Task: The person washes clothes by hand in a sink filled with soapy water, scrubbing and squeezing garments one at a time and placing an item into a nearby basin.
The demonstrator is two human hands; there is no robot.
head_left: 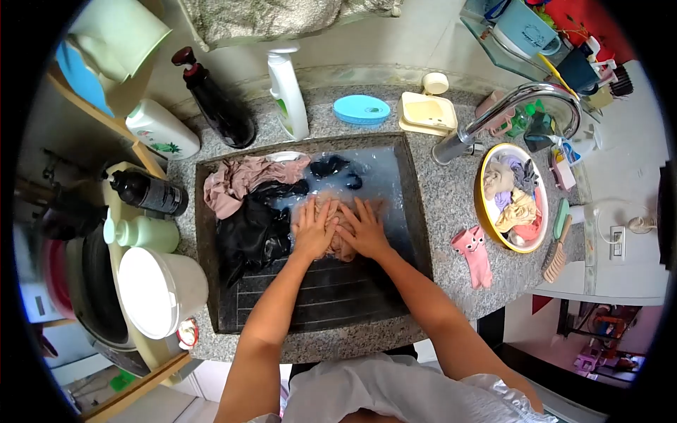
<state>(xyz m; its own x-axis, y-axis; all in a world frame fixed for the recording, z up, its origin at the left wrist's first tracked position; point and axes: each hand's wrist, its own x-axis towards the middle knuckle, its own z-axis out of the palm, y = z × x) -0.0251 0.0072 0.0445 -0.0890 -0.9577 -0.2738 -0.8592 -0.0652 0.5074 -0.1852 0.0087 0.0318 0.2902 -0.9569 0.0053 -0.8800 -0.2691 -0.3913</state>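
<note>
Both hands lie side by side on a wet tan-pink garment [341,248] at the top of the ridged washboard slope [303,299] in the dark stone sink [422,233]. My left hand [314,229] rests flat with its fingers stretched out over the cloth. Beside it, my right hand [362,231] presses on the same garment, fingers spread. Left of my hands is a black garment [255,233], partly in the water, and a dusty pink garment [243,180] lies above it. More dark cloth [330,166] floats in the cloudy water. Parts of the garment under my palms are hidden.
On the right counter stand a yellow-rimmed basin [482,204] of clothes, a pink sock [474,259] and a brush [557,248]. A chrome faucet [458,144] rises behind. Bottles, including a white one [288,95], a blue brush [361,110] and a white bucket [156,292] surround the sink.
</note>
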